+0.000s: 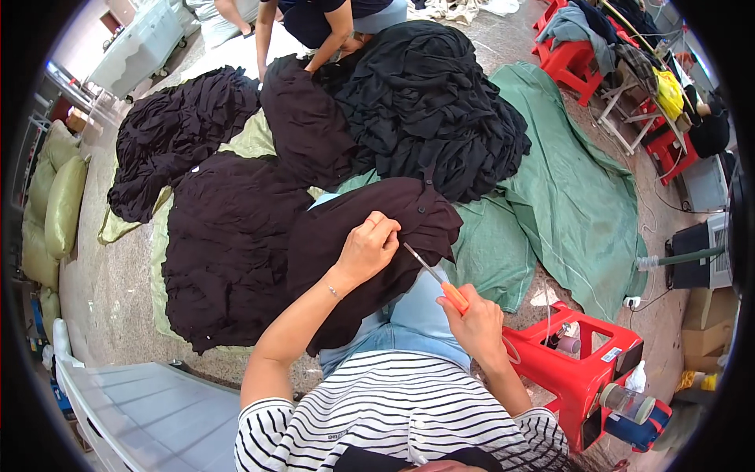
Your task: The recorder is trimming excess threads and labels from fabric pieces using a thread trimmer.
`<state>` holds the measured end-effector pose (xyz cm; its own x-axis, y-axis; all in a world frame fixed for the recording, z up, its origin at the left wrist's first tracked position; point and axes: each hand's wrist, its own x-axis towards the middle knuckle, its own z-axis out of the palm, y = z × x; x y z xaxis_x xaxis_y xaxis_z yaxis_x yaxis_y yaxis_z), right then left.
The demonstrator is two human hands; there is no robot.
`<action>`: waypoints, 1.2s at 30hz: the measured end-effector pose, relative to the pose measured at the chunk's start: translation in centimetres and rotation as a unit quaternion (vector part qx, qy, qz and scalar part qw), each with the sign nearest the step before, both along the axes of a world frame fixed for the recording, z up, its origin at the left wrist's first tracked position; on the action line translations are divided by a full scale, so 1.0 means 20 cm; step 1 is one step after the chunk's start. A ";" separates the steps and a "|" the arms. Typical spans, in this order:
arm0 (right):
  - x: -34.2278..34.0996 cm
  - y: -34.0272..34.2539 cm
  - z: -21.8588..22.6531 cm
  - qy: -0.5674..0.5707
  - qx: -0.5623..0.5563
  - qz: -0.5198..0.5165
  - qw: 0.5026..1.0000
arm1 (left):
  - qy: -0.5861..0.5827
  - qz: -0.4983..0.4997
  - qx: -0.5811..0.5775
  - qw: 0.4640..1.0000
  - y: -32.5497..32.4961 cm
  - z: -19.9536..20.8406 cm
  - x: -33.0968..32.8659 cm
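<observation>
A dark maroon garment [346,228] with dark buttons lies across my lap. Over it, my left hand [370,244] is closed in a pinch; whatever is between the fingertips is too small to make out. My right hand [476,322] grips an orange-handled tool [454,297] with a narrow metal shaft. Its tip points up and left, close to the fingers of my left hand. Just beyond the garment rises a large heap of black cloth [432,102]. Left of my lap lies a pile of maroon garments [228,244].
Another person's hands [326,59] reach into a maroon cloth bundle [303,118] at the far side. Green sheeting [562,189] covers the floor at right. A red stool [543,362] stands by my right arm, with a clear jar [625,401] beside it. A grey bin [157,409] stands near left.
</observation>
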<state>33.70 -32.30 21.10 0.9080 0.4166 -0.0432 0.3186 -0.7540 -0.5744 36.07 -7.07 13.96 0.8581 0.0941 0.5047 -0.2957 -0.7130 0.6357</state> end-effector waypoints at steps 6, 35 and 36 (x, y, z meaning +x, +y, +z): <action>0.07 -0.06 0.01 -0.034 0.042 -0.069 0.996 | 0.073 -0.084 0.024 0.993 -0.02 0.27 0.19; 0.10 -0.22 -0.04 0.000 0.028 -0.127 0.992 | 0.041 -0.129 0.411 0.902 -0.14 0.26 0.00; 0.08 -0.22 -0.04 -0.001 0.029 -0.124 0.992 | 0.040 -0.113 0.422 0.899 -0.13 0.25 0.01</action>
